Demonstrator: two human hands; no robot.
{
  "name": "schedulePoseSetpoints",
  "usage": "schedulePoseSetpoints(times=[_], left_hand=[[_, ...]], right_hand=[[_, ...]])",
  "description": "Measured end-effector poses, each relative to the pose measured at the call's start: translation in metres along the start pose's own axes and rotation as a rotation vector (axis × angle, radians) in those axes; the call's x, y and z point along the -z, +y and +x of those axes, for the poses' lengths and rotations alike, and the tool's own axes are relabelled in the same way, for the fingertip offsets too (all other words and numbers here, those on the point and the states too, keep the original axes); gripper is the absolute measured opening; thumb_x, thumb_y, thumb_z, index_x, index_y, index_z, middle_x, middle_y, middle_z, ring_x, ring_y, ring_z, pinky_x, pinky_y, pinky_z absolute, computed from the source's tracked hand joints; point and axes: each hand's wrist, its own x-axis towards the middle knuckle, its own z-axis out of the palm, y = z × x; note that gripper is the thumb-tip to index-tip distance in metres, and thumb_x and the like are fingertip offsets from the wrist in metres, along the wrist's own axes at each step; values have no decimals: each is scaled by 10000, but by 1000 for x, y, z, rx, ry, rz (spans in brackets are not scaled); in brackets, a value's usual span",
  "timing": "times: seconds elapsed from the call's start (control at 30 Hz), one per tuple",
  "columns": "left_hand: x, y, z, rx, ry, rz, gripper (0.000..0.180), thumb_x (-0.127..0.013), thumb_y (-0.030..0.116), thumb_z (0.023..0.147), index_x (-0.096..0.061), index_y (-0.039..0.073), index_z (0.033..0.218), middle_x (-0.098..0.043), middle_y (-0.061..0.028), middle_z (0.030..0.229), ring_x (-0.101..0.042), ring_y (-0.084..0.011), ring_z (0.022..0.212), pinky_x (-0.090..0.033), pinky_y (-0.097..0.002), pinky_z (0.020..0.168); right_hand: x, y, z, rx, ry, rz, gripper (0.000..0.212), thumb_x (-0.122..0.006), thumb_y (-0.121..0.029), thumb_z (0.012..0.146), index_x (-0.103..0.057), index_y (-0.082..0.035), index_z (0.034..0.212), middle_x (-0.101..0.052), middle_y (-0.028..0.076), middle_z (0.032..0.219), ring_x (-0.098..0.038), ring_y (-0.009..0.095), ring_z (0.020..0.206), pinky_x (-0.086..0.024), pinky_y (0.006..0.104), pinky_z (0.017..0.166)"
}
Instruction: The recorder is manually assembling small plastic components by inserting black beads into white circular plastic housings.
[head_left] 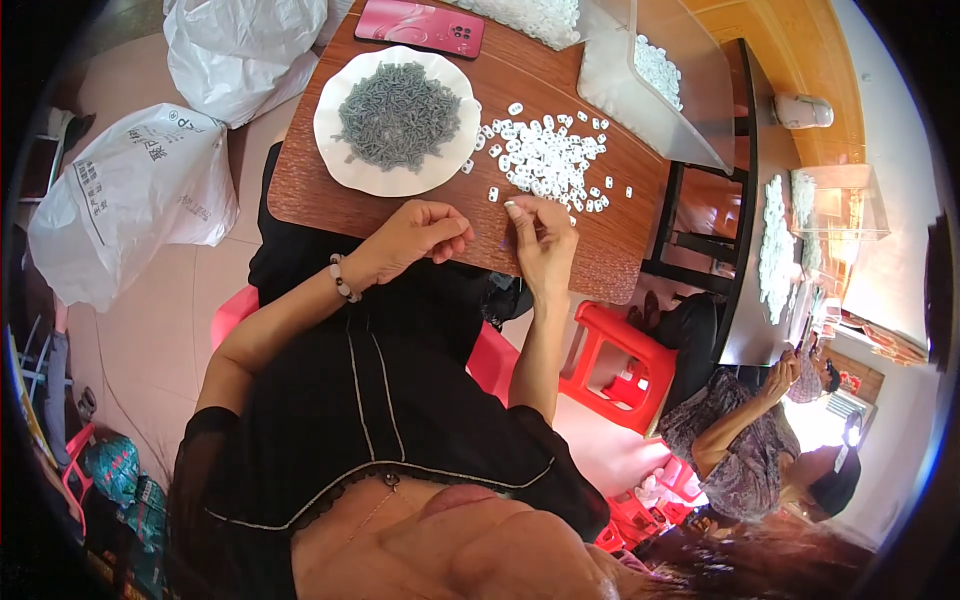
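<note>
A white scalloped plate [330,160] on the brown wooden table holds a heap of small grey rod-shaped pieces [398,115]. To its right lies a loose pile of small white plastic pieces with dark holes [550,160]. My left hand [425,240], a beaded bracelet on its wrist, hovers at the table's near edge below the plate. Its fingers are curled together, and whatever is in them is hidden. At the near side of the white pile, my right hand [545,240] is closed in a pinch. Something whitish shows at its thumb tip, too small to tell from a nail.
A pink phone [420,27] lies beyond the plate. A translucent bin [655,90] with more white pieces stands at the far right of the table [610,270]. White sacks [140,200] rest on the floor leftward. A red stool [620,365] and another person [745,435] are at right.
</note>
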Motion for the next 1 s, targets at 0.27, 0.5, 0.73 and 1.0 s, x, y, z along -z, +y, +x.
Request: schedulePoseSetpoints(times=[0.27,0.5,0.73,1.0], left_hand=[[-3,8,-11,15,-3,34,296,-599,310,932,-662,24,891,-636,-9,753,-525,-44,618,-422,-180,567],[1,17,-15,106,-39,0,215,-681,229,875,-677,19,919,-666,-32,789,-530,-48,608,-410,-175,540],[3,16,-15,176,-47,-95,211,-694,210,865,-678,16,947,-688,-54,833,-557,-43,626,-446,-169,557],[-3,13,-12,112,68,-156,171,-704,176,850,-681,22,921,-681,-47,827,-566,-44,636,-453,-160,578]], right_hand=[[0,-28,-11,342,-218,184,142,-706,38,675,-697,-39,794,-656,54,780,-568,192,742,-453,299,672],[-3,-35,-14,303,-156,249,174,-722,55,645,-695,-31,794,-656,54,752,-571,191,706,-460,290,633],[-3,-30,-14,391,-156,226,197,-772,5,639,-703,-56,814,-664,27,775,-570,191,723,-465,296,642],[-5,-27,-15,382,-142,230,189,-751,6,696,-703,-28,875,-659,52,758,-567,185,707,-461,290,630]])
